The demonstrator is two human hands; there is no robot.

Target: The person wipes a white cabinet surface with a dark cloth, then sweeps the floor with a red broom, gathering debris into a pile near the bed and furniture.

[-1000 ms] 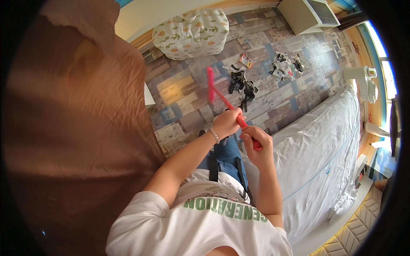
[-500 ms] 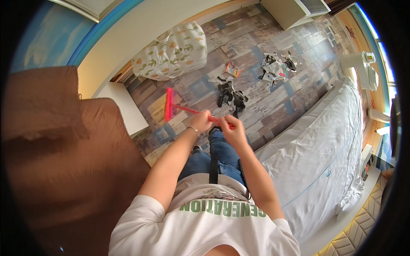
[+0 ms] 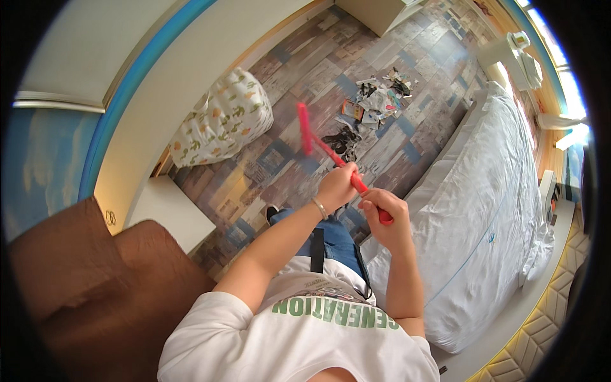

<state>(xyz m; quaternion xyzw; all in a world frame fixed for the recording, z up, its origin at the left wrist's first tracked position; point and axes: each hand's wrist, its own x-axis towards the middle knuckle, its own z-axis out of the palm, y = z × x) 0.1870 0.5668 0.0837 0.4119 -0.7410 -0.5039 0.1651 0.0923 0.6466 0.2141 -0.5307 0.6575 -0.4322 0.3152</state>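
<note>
Both my hands grip a red broom (image 3: 328, 150), its handle slanting up and to the left away from me. My left hand (image 3: 339, 185) wraps round the middle of the handle, and a bracelet circles that wrist. Closer to me, my right hand (image 3: 388, 217) is closed round the end of the handle. The blurred pink-red broom head (image 3: 304, 129) stands left of a heap of black scraps (image 3: 344, 141). Just beyond lies a pile of white and dark scraps (image 3: 380, 102), with an orange wrapper (image 3: 352, 109) at its left edge.
A bag with a cactus print (image 3: 223, 121) and a white low cabinet (image 3: 173, 213) stand at left. Brown cloth (image 3: 127, 293) covers something at lower left. Along the right runs a long piece under a pale sheet (image 3: 474, 223). Another cabinet (image 3: 375, 14) stands at the far wall.
The broom has swung right, its head now close to the black scraps. Both hands moved right with it. The orange wrapper now lies against the white pile, and the whole view has turned somewhat.
</note>
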